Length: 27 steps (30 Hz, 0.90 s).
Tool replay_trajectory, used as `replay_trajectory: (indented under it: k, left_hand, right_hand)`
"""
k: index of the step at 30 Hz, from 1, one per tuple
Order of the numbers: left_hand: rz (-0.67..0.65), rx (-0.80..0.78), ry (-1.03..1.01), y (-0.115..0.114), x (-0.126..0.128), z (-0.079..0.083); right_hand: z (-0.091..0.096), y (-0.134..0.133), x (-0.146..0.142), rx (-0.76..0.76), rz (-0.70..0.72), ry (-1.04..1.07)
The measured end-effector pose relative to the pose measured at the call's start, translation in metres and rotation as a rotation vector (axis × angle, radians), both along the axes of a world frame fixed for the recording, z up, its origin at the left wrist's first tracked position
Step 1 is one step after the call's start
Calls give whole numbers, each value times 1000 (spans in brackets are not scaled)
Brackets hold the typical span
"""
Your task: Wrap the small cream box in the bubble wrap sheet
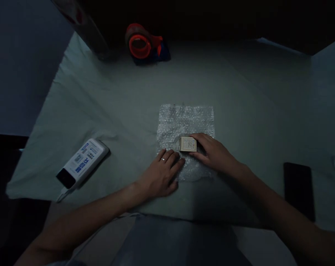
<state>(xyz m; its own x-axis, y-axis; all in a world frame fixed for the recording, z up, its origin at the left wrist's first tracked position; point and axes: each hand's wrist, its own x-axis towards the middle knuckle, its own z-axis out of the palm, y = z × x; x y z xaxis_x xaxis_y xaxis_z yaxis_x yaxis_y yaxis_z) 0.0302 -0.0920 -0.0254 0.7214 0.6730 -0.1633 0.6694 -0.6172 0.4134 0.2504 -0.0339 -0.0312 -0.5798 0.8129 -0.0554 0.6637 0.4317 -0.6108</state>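
A small pale box (188, 144) with printing on its top rests over a sheet of bubble wrap (186, 120). My right hand (210, 150) grips the box from its right end, thumb on the near side and fingers on the far side. Lying flat on the lower left part of the bubble wrap, my left hand (162, 174) has its fingers stretched out and a ring on one of them. Its fingertips are close to the box's near left corner. The wrap's lower left edge is partly hidden under this hand.
On the left lies a white power bank (84, 160) with blue print and a cable. An orange and blue tape dispenser (142, 44) stands at the back, near a clear roll (86, 29). A black phone (299, 190) is at the right. Pale green cloth (253, 99) covers the table.
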Motion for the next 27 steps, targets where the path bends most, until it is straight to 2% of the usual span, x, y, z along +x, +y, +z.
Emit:
replay_trajectory:
  k: [4,7,11,13,15,18,20,23,27]
  left_hand:
    - [5,-1,-22,1,-1,2]
    - [13,0,-107,2,-4,8]
    - [51,64,-265,6,-7,19]
    - [98,118,-320,11,-6,23]
    - [140,146,-356,18,-5,25]
    - [237,132,-430,34,-4,25]
    - [335,52,-497,47,-1,23]
    - [465,-178,-580,62,4,18]
    - [592,-445,-640,73,10,10]
  right_hand:
    - [4,-2,3,11,-50,16]
    - [15,-9,12,61,-112,74]
    - [31,-25,24,0,102,140]
    - [33,-30,27,-14,133,78]
    - [32,-30,28,1,69,65]
    - [28,-19,26,-9,-54,183]
    - [26,-8,24,-32,-139,225]
    - [23,4,20,-109,-232,205]
    - [14,9,17,-197,-278,186]
